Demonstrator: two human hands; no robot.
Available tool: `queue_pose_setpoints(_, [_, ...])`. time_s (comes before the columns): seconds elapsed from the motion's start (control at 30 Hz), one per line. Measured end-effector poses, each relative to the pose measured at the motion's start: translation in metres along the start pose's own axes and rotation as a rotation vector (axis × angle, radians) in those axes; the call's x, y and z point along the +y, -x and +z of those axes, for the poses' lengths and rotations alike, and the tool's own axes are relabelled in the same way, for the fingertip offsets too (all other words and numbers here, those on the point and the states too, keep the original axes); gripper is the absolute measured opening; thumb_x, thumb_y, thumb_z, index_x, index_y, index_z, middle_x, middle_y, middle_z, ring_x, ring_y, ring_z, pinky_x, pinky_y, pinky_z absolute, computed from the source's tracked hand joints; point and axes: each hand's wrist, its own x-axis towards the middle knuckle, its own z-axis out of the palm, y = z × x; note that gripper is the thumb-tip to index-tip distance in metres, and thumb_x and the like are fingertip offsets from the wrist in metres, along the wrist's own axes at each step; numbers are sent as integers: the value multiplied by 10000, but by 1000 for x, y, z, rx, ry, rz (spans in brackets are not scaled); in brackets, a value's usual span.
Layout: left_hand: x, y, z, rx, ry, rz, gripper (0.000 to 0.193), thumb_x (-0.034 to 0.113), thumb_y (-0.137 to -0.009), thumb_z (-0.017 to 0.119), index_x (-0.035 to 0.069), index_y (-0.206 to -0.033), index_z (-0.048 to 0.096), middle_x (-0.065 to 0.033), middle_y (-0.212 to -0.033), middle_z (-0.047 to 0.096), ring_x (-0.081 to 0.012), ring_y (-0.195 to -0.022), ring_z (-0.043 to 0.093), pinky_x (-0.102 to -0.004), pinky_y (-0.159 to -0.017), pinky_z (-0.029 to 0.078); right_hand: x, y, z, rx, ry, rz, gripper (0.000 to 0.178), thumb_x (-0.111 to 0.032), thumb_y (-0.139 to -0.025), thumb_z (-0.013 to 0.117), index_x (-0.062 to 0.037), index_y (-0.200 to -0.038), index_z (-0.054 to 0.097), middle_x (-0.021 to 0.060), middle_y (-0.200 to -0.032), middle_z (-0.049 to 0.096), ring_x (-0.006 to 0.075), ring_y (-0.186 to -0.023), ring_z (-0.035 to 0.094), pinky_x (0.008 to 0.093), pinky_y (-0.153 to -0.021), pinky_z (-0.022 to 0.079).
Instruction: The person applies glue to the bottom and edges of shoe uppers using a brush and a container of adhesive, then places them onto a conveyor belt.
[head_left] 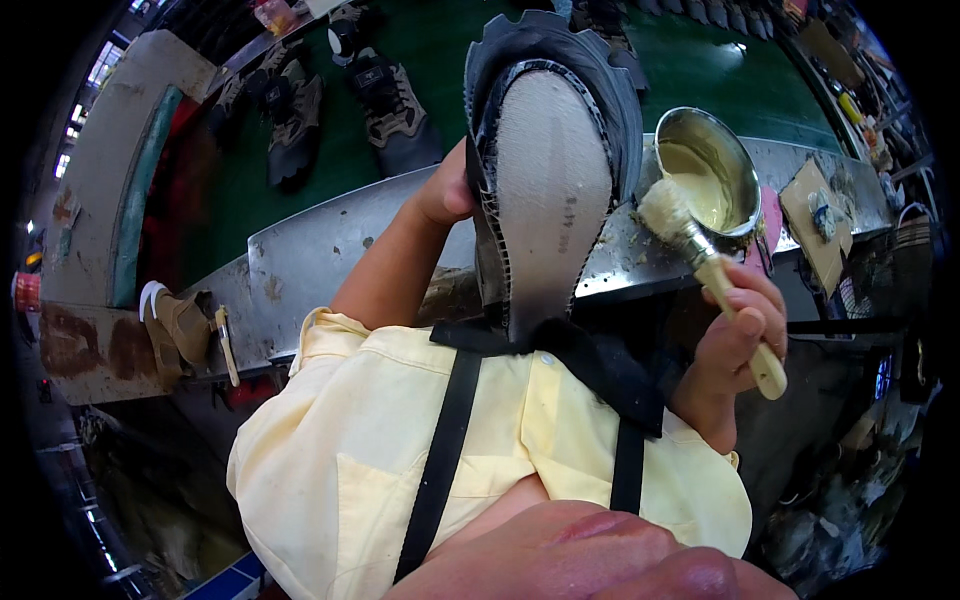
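Note:
My left hand (455, 188) grips the edge of a grey shoe upper (622, 105), its fingers mostly hidden behind it. The shoe's underside faces me, a pale insole board (550, 150) with stitching along its rim. My right hand (742, 332) is closed around the wooden handle of a brush (712, 268). The brush's bristles are coated in a cream-coloured paste and sit at the near left rim of a metal pot (748, 175), apart from the insole board. Inside the pot lies creamy paste (700, 185), resembling glue.
Behind the metal ledge (320, 225), a green conveyor-like surface (690, 65) carries several grey shoe uppers (392, 112). At the left stand a tan shoe-like piece (178, 325) and a second brush (227, 348). Right of the pot lies a piece of cardboard (800, 195).

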Motion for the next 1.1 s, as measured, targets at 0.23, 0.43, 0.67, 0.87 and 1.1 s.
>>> queue_pose_setpoints(0.23, [8, 3, 5, 43, 10, 10, 1120, 524, -500, 801, 26, -1360, 285, -153, -1360, 358, -274, -1226, 400, -409, -1009, 344, -9, -61, 48, -149, -211, -116, 164, -139, -841, 597, 10, -901, 630, 195, -987, 613, 247, -855, 605, 320, -767, 490])
queue_pose_setpoints(0.43, [25, -9, 21, 57, 13, -63, 1165, 596, -447, 804, -10, -1318, 321, -133, -1271, 451, -234, -1174, 449, -359, -980, 360, -12, -86, 106, -395, -308, -281, 212, 40, -703, 687, -9, -906, 654, 151, -945, 605, 203, -764, 620, 254, -647, 500])
queue_pose_setpoints(0.67, [21, 20, -7, 80, -57, -114, 1094, 557, -444, 825, -17, -1266, 386, -120, -1205, 500, -209, -1121, 479, -347, -956, 375, -15, -66, 82, -370, -444, -154, 154, -103, -817, 601, 25, -903, 611, 219, -995, 578, 233, -726, 613, 285, -661, 511])
queue_pose_setpoints(0.87, [32, 33, 6, 300, -295, 112, 910, 384, -540, 829, -28, -1231, 405, -74, -1122, 515, -160, -1041, 470, -296, -913, 372, 15, -42, 40, 8, -316, 73, 314, -311, -924, 456, -11, -945, 546, 265, -1036, 549, 239, -643, 595, 306, -656, 508])
queue_pose_setpoints(1.1, [129, 158, -98, 1269, -1167, 82, 843, 373, -573, 778, -35, -1212, 409, -111, -1110, 526, -199, -1037, 484, -328, -917, 381, 38, -22, 24, 41, -230, 252, 133, -124, -870, 535, -11, -856, 605, 194, -959, 597, 251, -735, 611, 335, -666, 542])
